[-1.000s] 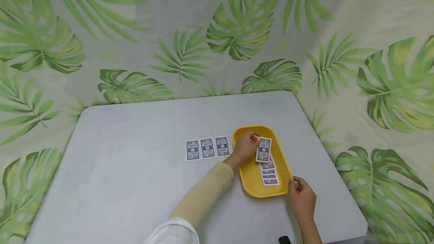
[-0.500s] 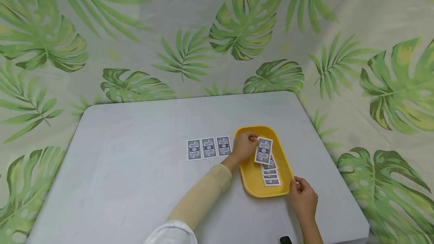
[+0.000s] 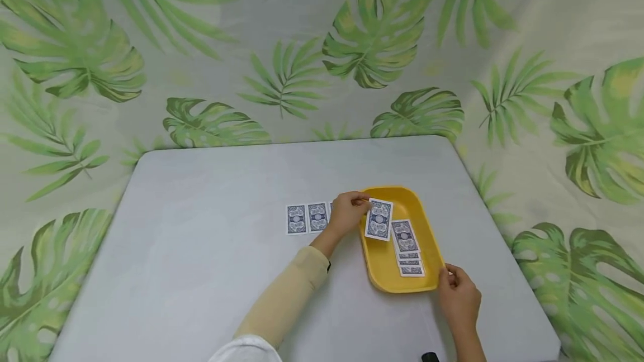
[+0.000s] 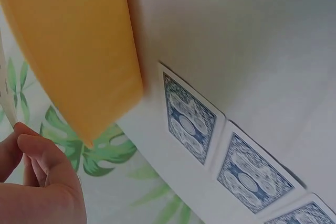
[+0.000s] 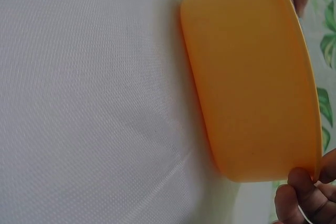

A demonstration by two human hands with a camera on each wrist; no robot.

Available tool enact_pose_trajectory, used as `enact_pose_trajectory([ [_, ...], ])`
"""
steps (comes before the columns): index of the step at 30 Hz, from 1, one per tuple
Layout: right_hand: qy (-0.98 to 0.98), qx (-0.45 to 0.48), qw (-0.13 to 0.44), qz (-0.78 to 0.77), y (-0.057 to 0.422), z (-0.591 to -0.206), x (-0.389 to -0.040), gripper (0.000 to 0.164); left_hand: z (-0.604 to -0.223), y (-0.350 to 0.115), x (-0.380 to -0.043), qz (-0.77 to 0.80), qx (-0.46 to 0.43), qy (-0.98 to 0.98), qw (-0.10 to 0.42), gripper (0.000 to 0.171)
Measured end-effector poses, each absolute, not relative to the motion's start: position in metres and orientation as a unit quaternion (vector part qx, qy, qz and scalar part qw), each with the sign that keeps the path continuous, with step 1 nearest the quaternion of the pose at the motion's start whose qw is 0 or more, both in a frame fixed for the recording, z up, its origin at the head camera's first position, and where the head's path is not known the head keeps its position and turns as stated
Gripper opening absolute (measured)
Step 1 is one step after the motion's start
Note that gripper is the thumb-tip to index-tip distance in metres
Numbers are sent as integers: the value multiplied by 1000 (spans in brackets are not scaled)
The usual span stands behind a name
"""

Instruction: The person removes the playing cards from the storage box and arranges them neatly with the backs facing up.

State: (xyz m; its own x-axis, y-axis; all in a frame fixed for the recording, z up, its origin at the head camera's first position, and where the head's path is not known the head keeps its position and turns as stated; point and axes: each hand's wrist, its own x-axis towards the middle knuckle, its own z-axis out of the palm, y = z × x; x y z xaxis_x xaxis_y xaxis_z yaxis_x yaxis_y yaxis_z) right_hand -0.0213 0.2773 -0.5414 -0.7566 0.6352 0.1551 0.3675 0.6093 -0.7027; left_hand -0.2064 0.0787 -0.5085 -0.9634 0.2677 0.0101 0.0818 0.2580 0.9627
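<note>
My left hand [image 3: 346, 212] pinches a blue-backed playing card [image 3: 379, 219] by its upper left corner, holding it over the left side of a yellow tray [image 3: 378, 278]. In the left wrist view the thumb and fingers [image 4: 44, 156] grip the card's edge [image 4: 7, 95]. Several more playing cards [image 3: 405, 237] lie overlapped, backs up, inside the tray. At the tray's near right corner my right hand [image 3: 459, 298] pinches the rim; the right wrist view shows fingertips [image 5: 300, 179] on the tray's outer wall [image 5: 252, 87].
Left of the tray, three playing cards [image 4: 188, 120] lie backs up in a row on the white table [image 3: 211, 250]; my left hand partly hides the third in the head view. A leaf-patterned cloth [image 3: 292, 27] hangs behind the table. A small black object [image 3: 430, 357] shows at the bottom edge.
My left hand has moved left with the pinched card, off the overlapped cards, uncovering the top one and partly covering the row's third card. The right hand still holds the rim.
</note>
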Motion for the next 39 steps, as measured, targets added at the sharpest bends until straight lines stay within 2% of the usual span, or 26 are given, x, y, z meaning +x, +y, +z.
enact_pose_trajectory([
  [12, -878, -285, 199, 330, 276, -540, -21, 25, -505, 35, -203, 649, 71, 752, 89, 24],
  [17, -879, -281, 204, 326, 277, -542, -21, 24, -512, 17, -203, 644, 61, 759, 78, 19],
  [33, -879, -289, 195, 324, 276, -542, -22, 25, -517, -28, -208, 652, 17, 755, 66, 21],
  [39, -879, -283, 204, 324, 276, -543, -22, 24, -523, -48, -210, 641, -5, 766, 46, 20],
])
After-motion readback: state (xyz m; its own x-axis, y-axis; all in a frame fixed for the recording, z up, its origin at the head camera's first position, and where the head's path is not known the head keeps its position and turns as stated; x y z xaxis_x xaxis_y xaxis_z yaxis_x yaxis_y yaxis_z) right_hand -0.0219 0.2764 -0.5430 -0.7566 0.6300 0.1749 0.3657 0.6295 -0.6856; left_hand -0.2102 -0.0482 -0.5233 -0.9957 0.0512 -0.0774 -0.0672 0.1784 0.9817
